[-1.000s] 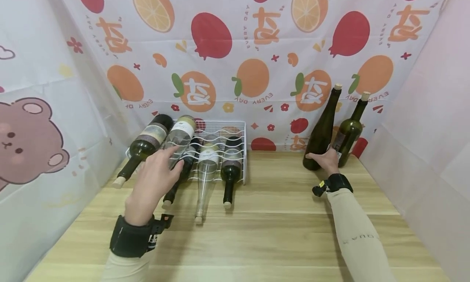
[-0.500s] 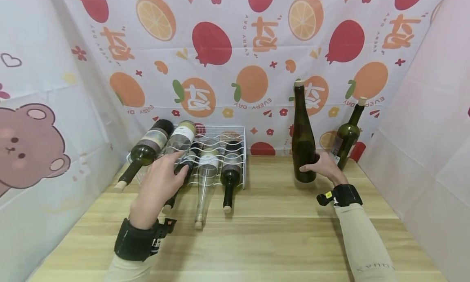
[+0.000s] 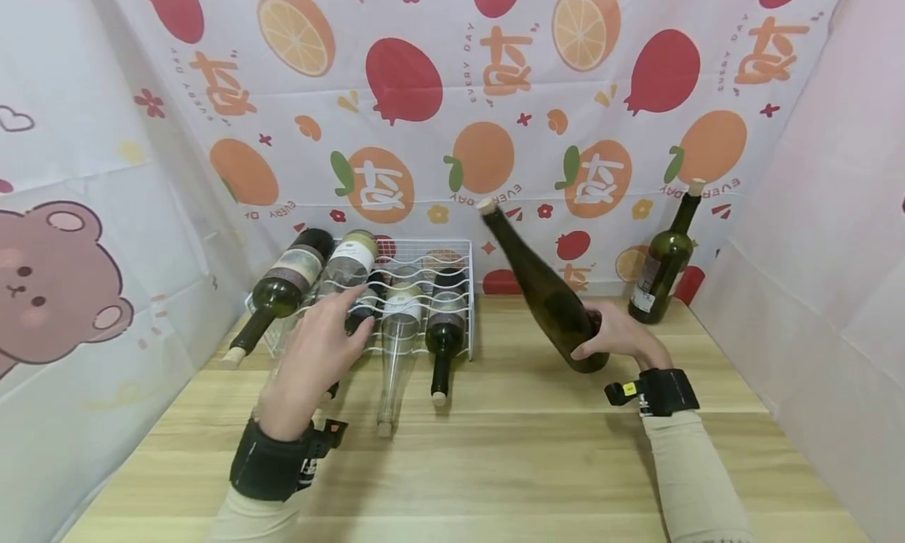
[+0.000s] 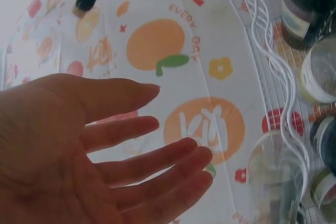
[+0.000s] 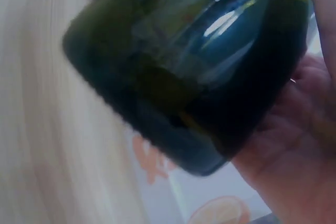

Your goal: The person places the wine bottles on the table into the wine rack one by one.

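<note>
1. One green bottle [image 3: 537, 280] at 4 o'clock, my right hand [image 3: 625, 331] gripping it low on the body; thumb shows, other fingers mostly hidden.
2. Bottle tilted, cork [image 3: 487, 206] toward 11 o'clock; base looks lifted off the bench [image 3: 537, 449], gap hard to judge.
3. My left hand [image 3: 314, 354] at 8 o'clock: fingers loose, nothing held, by the wire rack [image 3: 424, 248] with five racked bottles [image 3: 445, 335].
4. Standing bottle [image 3: 661, 280] at 3 o'clock, apart from the held one.
5. Judgement on handling: a low grip likely lets the neck swing, so I'd squeeze firmly, tilt slowly, steady the neck left-handed, and not clip the rack.
</note>
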Demonstrator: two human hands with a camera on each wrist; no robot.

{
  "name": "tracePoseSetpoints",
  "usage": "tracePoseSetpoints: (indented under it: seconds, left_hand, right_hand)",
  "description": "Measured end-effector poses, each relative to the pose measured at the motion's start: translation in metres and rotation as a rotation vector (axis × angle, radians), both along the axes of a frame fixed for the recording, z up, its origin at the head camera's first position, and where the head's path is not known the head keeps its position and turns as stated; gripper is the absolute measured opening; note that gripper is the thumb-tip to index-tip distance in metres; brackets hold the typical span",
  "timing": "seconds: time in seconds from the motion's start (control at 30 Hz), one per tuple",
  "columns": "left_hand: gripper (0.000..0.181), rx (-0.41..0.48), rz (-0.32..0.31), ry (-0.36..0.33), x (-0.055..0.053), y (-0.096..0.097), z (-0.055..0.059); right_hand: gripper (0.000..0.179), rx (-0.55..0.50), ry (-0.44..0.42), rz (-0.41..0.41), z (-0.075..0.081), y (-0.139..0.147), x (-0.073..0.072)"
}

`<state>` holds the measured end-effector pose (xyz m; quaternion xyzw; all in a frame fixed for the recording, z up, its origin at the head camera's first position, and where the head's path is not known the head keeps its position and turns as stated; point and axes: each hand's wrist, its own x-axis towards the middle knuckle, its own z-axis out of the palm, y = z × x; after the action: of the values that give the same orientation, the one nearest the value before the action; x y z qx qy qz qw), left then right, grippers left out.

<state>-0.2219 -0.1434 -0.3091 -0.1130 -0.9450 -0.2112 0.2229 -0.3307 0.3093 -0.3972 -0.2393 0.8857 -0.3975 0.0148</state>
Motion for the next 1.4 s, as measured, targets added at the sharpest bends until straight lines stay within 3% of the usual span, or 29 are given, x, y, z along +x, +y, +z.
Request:
tracePoseSetpoints:
  seconds: [0.2,0.37,0.5,0.73,0.83,1.0,1.2,1.4]
  left_hand:
    - [0.08,0.029,-0.059,0.01,-0.002,0.016,-0.003]
    - [0.103,0.057,-0.127,0.07,-0.003,0.028,-0.007]
    - [0.1,0.016,-0.188,0.119,-0.004,0.034,-0.012]
    - [0.079,-0.182,-0.295,0.214,-0.006,0.043,-0.023]
    - [0.073,-0.273,-0.324,0.192,-0.007,0.048,-0.027]
    - [0.071,-0.384,-0.323,0.088,-0.008,0.054,-0.034]
    - [0.066,-0.411,-0.346,0.031,-0.01,0.061,-0.043]
    - [0.071,-0.444,-0.433,0.02,-0.014,0.067,-0.05]
  right_hand:
    - [0.063,0.128,-0.001,0.047,0.016,-0.014,0.008]
    - [0.063,0.205,0.028,0.099,0.016,-0.023,0.01]
    - [0.062,0.259,0.057,0.127,0.013,-0.032,0.011]
    - [0.066,0.328,0.103,0.167,0.014,-0.047,0.016]
    - [0.063,0.346,0.109,0.184,0.016,-0.053,0.018]
    - [0.061,0.357,0.097,0.228,0.018,-0.06,0.021]
    - [0.059,0.383,0.11,0.282,0.017,-0.065,0.021]
    - [0.062,0.366,0.057,0.317,0.015,-0.067,0.023]
